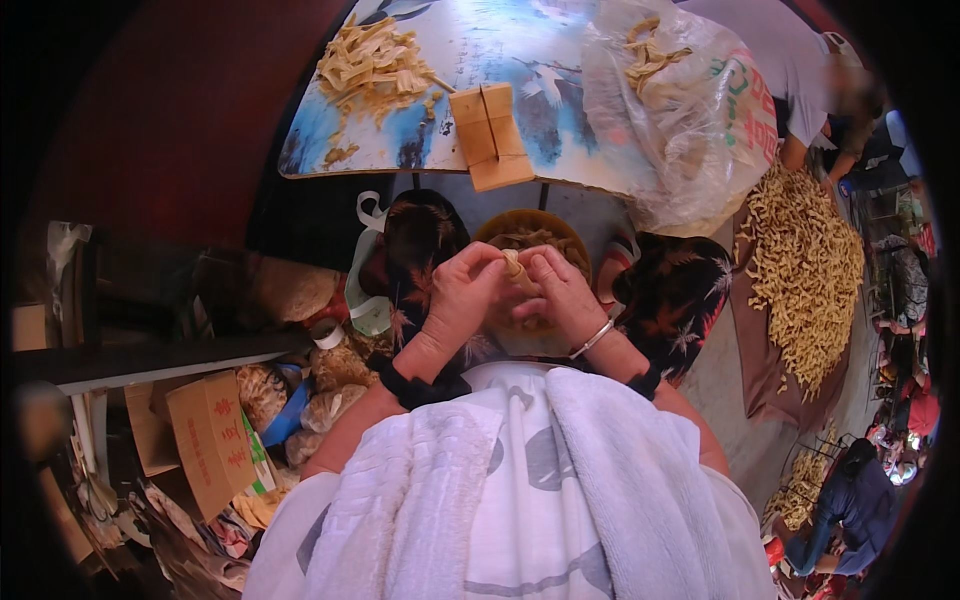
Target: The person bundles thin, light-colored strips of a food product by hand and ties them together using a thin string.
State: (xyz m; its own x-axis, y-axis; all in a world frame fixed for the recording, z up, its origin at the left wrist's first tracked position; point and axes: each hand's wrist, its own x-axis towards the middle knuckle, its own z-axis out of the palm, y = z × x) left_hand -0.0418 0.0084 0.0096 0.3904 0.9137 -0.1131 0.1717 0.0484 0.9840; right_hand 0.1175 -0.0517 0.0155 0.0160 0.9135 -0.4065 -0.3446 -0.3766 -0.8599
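Over a yellow-brown bowl [578, 238] between my knees, I hold a pale yellow strip [514, 265], which looks like tofu skin, twisted into a small knot. The fingertips of my left hand [462, 298] pinch one side of it. My right hand [568, 292], wearing a bracelet on its wrist, grips the other side with thumb and fingers. More yellowish pieces [525, 238] lie inside the bowl, partly hidden by my hands. On the table [425, 160] ahead, a heap of long strips [372, 68] lies at the left, near a slotted wooden block [492, 137] at the front edge.
A clear plastic bag [685, 125] covers the table's right side. Many small knotted pieces [805, 280] lie on a brown cloth at right, where another person's hands [795, 150] reach. Another person [865, 500] crouches far right. Cardboard boxes [210, 440] and filled bags [335, 365] crowd the left.
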